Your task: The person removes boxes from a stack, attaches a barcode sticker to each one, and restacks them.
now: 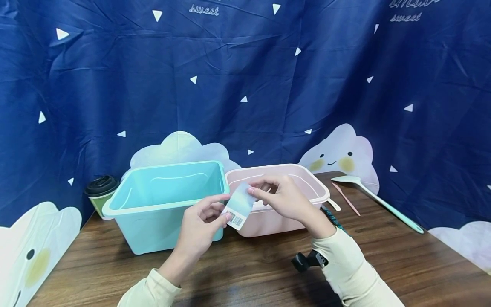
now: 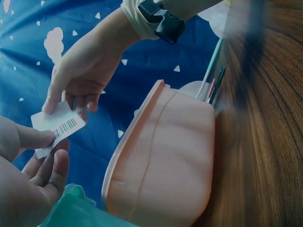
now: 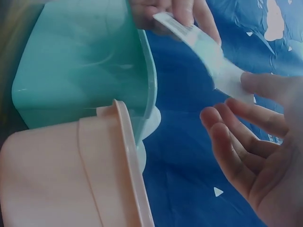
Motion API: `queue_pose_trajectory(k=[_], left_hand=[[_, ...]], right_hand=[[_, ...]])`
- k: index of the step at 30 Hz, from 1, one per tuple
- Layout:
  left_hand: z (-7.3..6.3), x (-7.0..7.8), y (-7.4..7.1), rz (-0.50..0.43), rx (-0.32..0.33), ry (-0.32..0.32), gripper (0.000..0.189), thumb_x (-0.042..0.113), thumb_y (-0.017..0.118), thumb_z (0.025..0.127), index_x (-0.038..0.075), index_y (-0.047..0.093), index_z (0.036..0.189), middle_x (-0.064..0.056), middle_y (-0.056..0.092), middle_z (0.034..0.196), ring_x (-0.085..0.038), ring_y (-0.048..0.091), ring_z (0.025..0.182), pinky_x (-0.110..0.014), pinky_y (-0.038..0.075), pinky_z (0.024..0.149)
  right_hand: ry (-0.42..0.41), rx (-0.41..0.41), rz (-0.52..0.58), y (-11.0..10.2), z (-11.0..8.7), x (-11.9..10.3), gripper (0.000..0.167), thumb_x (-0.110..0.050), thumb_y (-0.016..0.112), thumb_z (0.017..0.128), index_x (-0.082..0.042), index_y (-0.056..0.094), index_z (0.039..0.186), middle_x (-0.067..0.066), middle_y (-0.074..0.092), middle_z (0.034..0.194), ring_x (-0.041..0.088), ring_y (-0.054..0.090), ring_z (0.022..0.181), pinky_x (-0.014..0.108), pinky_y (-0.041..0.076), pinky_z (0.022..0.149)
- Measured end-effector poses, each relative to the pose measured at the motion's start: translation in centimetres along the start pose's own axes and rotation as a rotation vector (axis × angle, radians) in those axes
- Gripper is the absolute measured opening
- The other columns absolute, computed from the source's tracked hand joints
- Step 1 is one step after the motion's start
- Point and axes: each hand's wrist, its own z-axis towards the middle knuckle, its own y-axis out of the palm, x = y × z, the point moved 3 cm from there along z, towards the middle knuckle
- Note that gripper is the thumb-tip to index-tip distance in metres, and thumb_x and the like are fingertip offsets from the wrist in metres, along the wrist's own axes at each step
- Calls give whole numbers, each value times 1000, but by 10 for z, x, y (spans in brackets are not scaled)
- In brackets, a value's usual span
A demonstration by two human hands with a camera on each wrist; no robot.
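Observation:
A small pale blue and white card [image 1: 240, 203] with a barcode at its lower end is held between both hands, above the front of the two tubs. My left hand [image 1: 200, 224] pinches its barcode end between thumb and fingers. At the opposite end, my right hand [image 1: 284, 199] pinches the card with thumb and forefinger. The card [image 3: 213, 59] bows slightly in the right wrist view. Behind the left hand stands a teal plastic bin [image 1: 161, 232]; a pink plastic basin [image 1: 268, 226] sits behind the card and right hand, with something pale partly hidden inside.
Left of the bin stands a green cup with a black lid [image 1: 102, 187]. On the table's right lie a long-handled white and mint utensil [image 1: 387, 207], a thin pink stick [image 1: 347, 199], a white handle end [image 1: 334, 205] and a dark patterned stick [image 1: 333, 216]. A blue curtain [image 1: 245, 64] hangs behind.

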Motion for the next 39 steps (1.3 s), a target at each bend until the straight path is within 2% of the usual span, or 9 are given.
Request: queue_pose_trajectory(k=[4, 13, 17, 21, 25, 29, 35, 37, 39], left_hand=[[0, -4, 1, 11, -81, -35, 43, -6, 74, 85, 8, 69, 125, -16, 69, 89, -15, 64, 71, -26, 56, 65], [-12, -34, 9, 164, -439, -145, 40, -9, 72, 81, 3, 71, 119, -11, 68, 82, -14, 61, 68, -27, 53, 56], [-18, -48, 10, 234, -527, -232, 39, -13, 73, 77, 5, 74, 111, -6, 65, 77, -15, 59, 65, -28, 49, 53], [-21, -56, 10, 319, -590, -270, 38, -16, 74, 74, 7, 75, 104, -5, 65, 73, -14, 56, 59, -27, 47, 50], [-24, -59, 9, 416, -619, -298, 36, -15, 76, 73, 10, 76, 99, -3, 64, 73, -13, 53, 49, -28, 50, 46], [-23, -56, 4, 501, -598, -307, 31, -5, 81, 74, 11, 76, 100, -3, 65, 76, -14, 56, 46, -31, 53, 46], [-16, -46, -2, 656, -562, -209, 28, 22, 84, 79, 12, 77, 105, 2, 74, 80, -16, 68, 77, -38, 55, 67], [-13, -40, -4, 645, -536, -163, 30, 28, 82, 81, 12, 76, 105, 3, 76, 81, -14, 68, 83, -37, 54, 70], [-10, -34, -7, 530, -507, -147, 30, 29, 80, 84, 9, 75, 106, -1, 76, 81, -15, 68, 77, -34, 55, 65]], right_hand=[[8, 16, 35, -5, 1, 2, 20, -13, 72, 93, 2, 75, 106, 10, 74, 78, 12, 62, 59, 27, 55, 56], [33, -9, 77, -3, 2, 4, 22, -15, 71, 94, 2, 74, 107, 10, 74, 73, 28, 69, 62, 29, 58, 59], [41, -26, 76, 0, 2, 3, 22, -15, 71, 94, 2, 74, 108, 10, 74, 74, 24, 70, 64, 29, 59, 60], [54, -45, 82, 3, 1, 1, 23, -17, 71, 95, 1, 74, 109, 9, 75, 75, 22, 71, 65, 29, 59, 61], [69, -56, 97, 4, -1, 0, 22, -17, 71, 94, 0, 73, 109, 9, 75, 78, 22, 71, 65, 31, 59, 61], [87, -78, 154, 8, -2, -4, 21, -16, 71, 94, 0, 73, 108, 12, 75, 84, 18, 72, 64, 32, 61, 62], [61, -148, 202, 14, -3, -10, 22, -12, 71, 94, 2, 73, 110, 15, 76, 87, 21, 74, 66, 33, 62, 66], [39, -175, 215, 16, -3, -11, 23, -10, 70, 94, 4, 72, 111, 17, 76, 86, 23, 74, 66, 33, 62, 65], [21, -189, 210, 17, -4, -12, 23, -10, 70, 94, 6, 71, 112, 18, 76, 87, 24, 74, 66, 32, 62, 65]])
